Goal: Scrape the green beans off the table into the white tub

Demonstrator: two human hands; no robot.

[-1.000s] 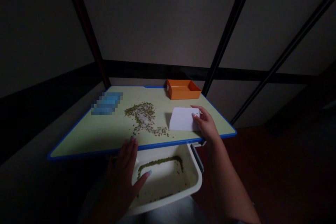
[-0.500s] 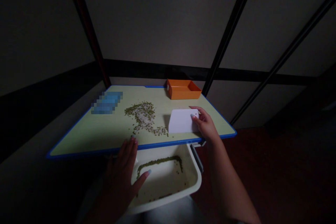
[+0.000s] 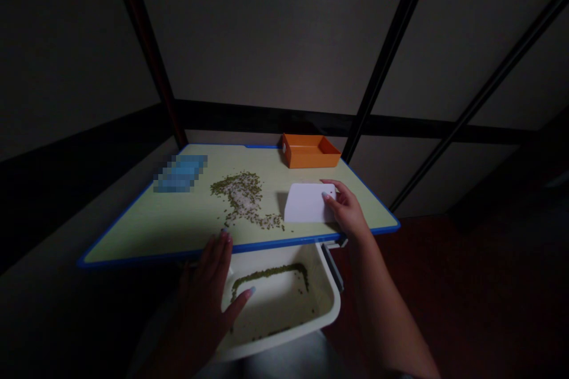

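Note:
My right hand grips one end of a flat white plastic scraper, thumb on its face, held low over the right part of the table. Left of the scraper lies a scattered pile of green and whitish grains, with a thin tail reaching toward the scraper. At the front edge rests my left hand, fingers stretched out and thumb apart, holding nothing. A white basin sits below the edge, partly hidden by that hand. Green grains line the far side of its floor.
An orange open tray stands at the back right of the table. On the left side lies a blurred-out blue rectangle. A blue rim borders the tabletop, and a panelled wall rises behind it.
The scraper has shifted slightly left with my right hand, dipping a little and then rising slightly. My left hand and the grains look nearly unchanged.

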